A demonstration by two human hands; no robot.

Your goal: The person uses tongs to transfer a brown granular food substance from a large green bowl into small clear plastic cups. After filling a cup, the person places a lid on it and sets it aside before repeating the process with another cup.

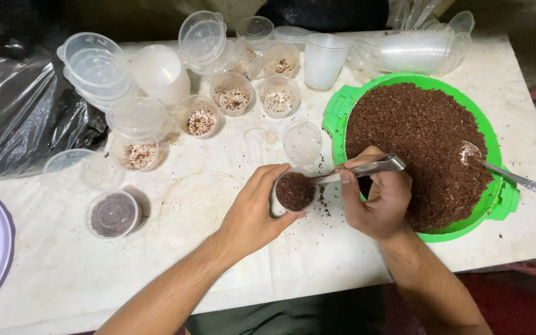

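My left hand [252, 211] wraps around a small clear cup [294, 191] filled with dark brown crumbly mix, standing on the white table [175, 248]. My right hand [376, 198] grips a metal spoon [367, 169] whose tip rests at the cup's rim. Just right of it stands a large green tub [497, 205] heaped with the same brown mix. A second spoon [516, 178] lies with its bowl in the tub, handle pointing right.
Several open cups with white and red filling [234, 99] stand at the back. Stacks of clear lids [97, 65] and empty cups [324, 59] surround them. A lidded filled cup [111, 214] sits left. An empty lid [302, 141] lies near the tub. Black plastic bag [13, 118] far left.
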